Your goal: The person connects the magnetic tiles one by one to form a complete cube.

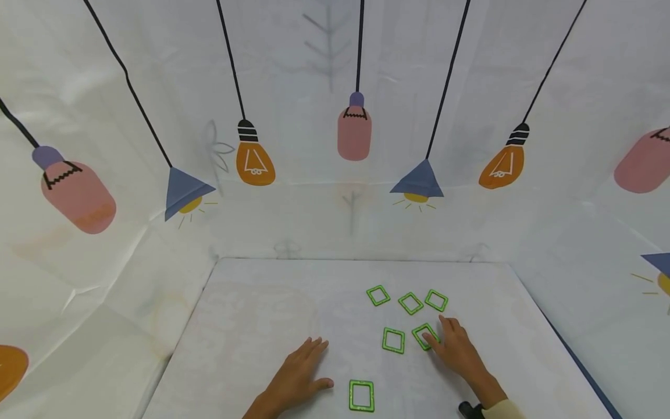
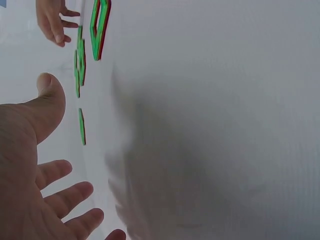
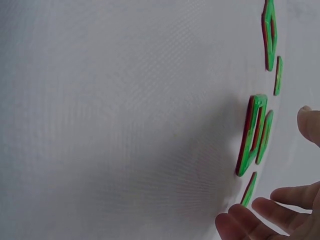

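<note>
Several green square frames lie flat on the white surface; wrist views show red along their edges. My right hand (image 1: pixel 459 350) hovers over one square frame (image 1: pixel 418 340), its thumb overlapping that frame in the head view. Its fingers are spread and hold nothing; the right wrist view shows the fingertips (image 3: pixel 231 226) near a green frame (image 3: pixel 248 190). My left hand (image 1: pixel 295 377) is low over the surface, fingers extended, thumb pointing toward the nearest square frame (image 1: pixel 361 383). In the left wrist view, the left palm (image 2: pixel 20 170) and spread fingers grip nothing.
Beside the right hand's frame lies another square (image 1: pixel 385 338). Three more, a left one (image 1: pixel 371 299), a middle one (image 1: pixel 405 307) and a right one (image 1: pixel 434 307), form a row farther back. White sheets (image 1: pixel 303 221) printed with lamps rise around the table (image 1: pixel 235 326).
</note>
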The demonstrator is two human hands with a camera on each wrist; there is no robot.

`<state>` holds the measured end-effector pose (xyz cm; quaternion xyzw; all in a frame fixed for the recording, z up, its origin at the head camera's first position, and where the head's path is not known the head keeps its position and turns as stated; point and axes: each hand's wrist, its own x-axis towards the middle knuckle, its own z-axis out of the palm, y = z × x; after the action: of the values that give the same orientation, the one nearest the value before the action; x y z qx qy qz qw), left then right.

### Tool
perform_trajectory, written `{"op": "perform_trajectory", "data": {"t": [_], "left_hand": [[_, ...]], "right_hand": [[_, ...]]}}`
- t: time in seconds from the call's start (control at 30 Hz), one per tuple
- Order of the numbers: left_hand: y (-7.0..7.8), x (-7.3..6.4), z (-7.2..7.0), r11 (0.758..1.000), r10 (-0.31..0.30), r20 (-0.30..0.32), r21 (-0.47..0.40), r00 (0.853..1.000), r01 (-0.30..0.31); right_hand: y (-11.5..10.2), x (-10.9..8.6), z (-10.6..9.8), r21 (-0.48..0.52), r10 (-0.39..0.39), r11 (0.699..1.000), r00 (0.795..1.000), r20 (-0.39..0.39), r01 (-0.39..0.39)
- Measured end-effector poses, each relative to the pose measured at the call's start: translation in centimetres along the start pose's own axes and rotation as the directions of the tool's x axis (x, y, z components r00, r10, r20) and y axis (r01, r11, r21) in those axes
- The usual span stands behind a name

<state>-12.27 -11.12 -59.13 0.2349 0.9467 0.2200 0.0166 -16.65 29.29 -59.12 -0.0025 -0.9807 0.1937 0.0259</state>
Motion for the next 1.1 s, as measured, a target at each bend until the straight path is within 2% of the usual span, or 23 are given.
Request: {"op": "perform_trajectory", "data": {"t": [0.23,0.43,0.6,0.83,0.97,1.1], "left_hand": [[0.7,0.1,0.6,1.000,0.009,-0.010,-0.028,1.000,-0.010],[1.2,0.2,1.2,0.999,0.011,0.017,-0.049,1.000,-0.010],[1.9,0.2,1.6,0.999,0.040,0.018,-0.024,0.999,-0.040],[2.6,0.6,2.7,0.996,0.086,-0.004,-0.003,0.996,-0.086],[2.9,0.8,3.6,0.996,0.084,0.019,-0.005,0.996,-0.084],[3.0,0.9,3.9,0.996,0.086,0.040,0.001,0.996,-0.086]], "right_hand": [[-0.1,0.2,0.5,-0.003,0.003,1.000,1.000,-0.013,-0.003],[-0.5,0.5,0.7,0.005,0.032,0.999,0.999,0.004,-0.032],[-0.7,0.6,0.7,0.008,0.052,0.999,0.998,0.024,-0.052],[-0.8,0.8,0.8,0.001,0.059,0.998,0.998,0.010,-0.059],[-0.7,0.9,1.0,0.012,0.056,0.998,0.998,-0.001,-0.056],[-0.9,1.1,1.2,0.012,0.047,0.999,0.999,-0.017,-0.046]]}}
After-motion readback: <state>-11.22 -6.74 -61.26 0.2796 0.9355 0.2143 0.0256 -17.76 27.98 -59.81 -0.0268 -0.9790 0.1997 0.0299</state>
